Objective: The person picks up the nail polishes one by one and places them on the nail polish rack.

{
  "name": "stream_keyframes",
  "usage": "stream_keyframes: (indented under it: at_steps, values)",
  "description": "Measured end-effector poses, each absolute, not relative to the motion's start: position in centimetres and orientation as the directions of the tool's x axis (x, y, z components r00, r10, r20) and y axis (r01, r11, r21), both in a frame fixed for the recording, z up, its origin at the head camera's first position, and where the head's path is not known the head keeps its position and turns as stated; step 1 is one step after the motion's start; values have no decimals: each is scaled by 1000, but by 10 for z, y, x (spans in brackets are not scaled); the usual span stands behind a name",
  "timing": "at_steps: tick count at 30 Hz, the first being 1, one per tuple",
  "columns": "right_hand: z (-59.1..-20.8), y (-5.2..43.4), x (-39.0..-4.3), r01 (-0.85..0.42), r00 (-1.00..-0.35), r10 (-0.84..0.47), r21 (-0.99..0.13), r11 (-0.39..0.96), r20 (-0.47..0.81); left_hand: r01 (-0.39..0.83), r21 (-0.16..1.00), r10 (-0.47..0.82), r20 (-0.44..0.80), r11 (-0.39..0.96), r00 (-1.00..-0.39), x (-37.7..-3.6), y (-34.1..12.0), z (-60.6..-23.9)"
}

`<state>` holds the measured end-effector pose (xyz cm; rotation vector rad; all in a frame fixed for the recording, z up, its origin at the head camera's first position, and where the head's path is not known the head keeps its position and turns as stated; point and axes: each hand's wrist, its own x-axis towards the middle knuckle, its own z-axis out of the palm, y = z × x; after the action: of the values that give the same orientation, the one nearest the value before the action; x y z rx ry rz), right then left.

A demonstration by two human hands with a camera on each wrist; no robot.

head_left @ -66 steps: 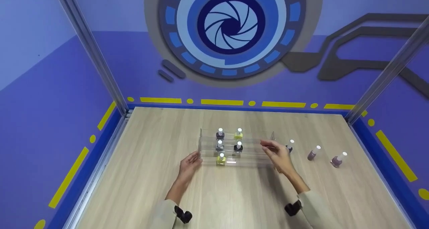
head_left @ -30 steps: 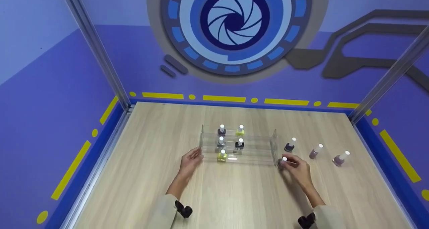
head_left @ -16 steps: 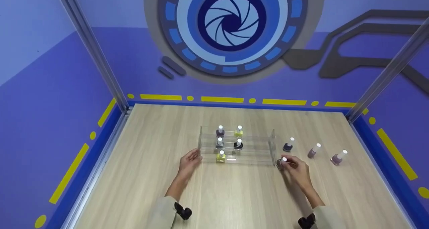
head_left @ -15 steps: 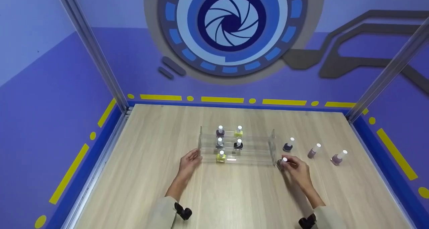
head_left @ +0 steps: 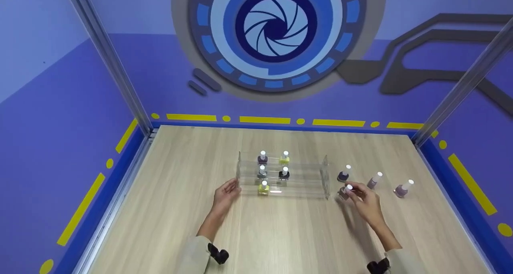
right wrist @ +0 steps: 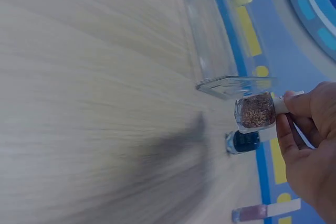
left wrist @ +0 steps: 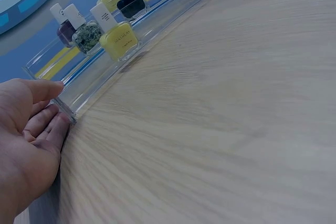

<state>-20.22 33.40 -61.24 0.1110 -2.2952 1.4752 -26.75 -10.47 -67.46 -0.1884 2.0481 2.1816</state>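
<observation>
A clear acrylic tiered rack stands mid-table with several nail polish bottles on its left part, among them a yellow one on the front step. My left hand rests with straight fingers against the rack's left end. My right hand pinches the white cap of a brown glitter bottle, held just right of the rack's right end and lifted off the table.
Three more bottles stand on the wooden table to the right: a dark blue one, a mauve one and a pink one. Blue walls and metal posts bound the table.
My right hand moved from the rack down to the glitter bottle, took it by the cap, and has now lifted it a little to the right. The left hand stayed at the rack's end.
</observation>
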Motion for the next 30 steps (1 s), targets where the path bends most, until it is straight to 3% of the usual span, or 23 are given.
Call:
stream_keyframes:
  at_steps: [10,20,30]
  values:
    - [-575,312,-205,-333,-904,105,-837,435,415,-191,979,20,-190,-76,-982,-266,-106,-676]
    - [-561,282,-212,-408,-886,38,-815,411,463,-191,976,46,-187,-108,-981,-267,-105,-675]
    - [-589,263,-233,-379,-914,-3,-852,362,406,-217,973,36,-215,-82,-976,-267,-105,-674]
